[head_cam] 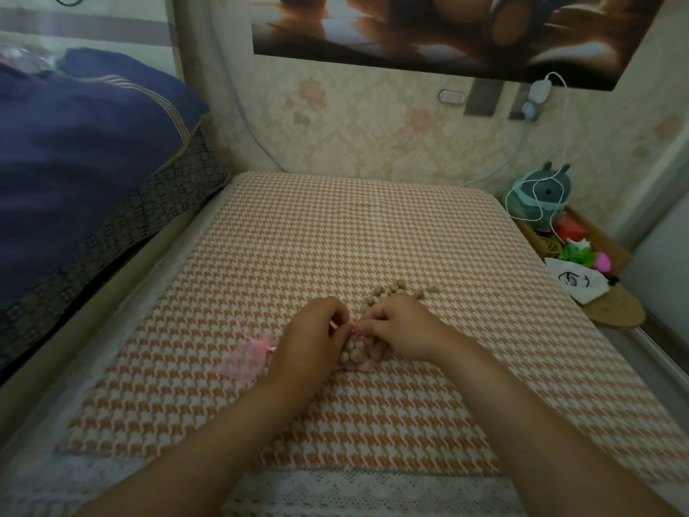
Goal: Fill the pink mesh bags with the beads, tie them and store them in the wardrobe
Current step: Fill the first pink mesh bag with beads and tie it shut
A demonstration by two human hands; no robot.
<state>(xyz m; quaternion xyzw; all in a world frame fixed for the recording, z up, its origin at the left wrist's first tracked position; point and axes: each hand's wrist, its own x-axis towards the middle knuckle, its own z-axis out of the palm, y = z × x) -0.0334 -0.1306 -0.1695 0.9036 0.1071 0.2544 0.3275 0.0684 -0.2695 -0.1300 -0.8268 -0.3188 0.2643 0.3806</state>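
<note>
1. Both hands meeting over an orange-and-white houndstooth cloth [373, 225] covering the surface: left hand [313, 330] and right hand [399, 326] each pinched narrow on the thin pink ribbon ends at the mouth of a pink mesh bag filled with tan round beads [354, 354].
2. Filled bag lying flat between the hands, beads showing through the mesh; judged to be at the tying step.
3. Loose pile of tan beads [395, 289] just beyond the right hand; second pink mesh bag, flat and seemingly empty [246, 354], just left of the left hand.
4. Risk: pulling the ribbon unevenly, leaving the mouth slack and letting beads spill.
5. Risk: right wrist brushing the loose pile and rolling beads toward the cloth's edge.
6. Risk: thin ribbon slipping from the pinch before a knot forms.
</note>
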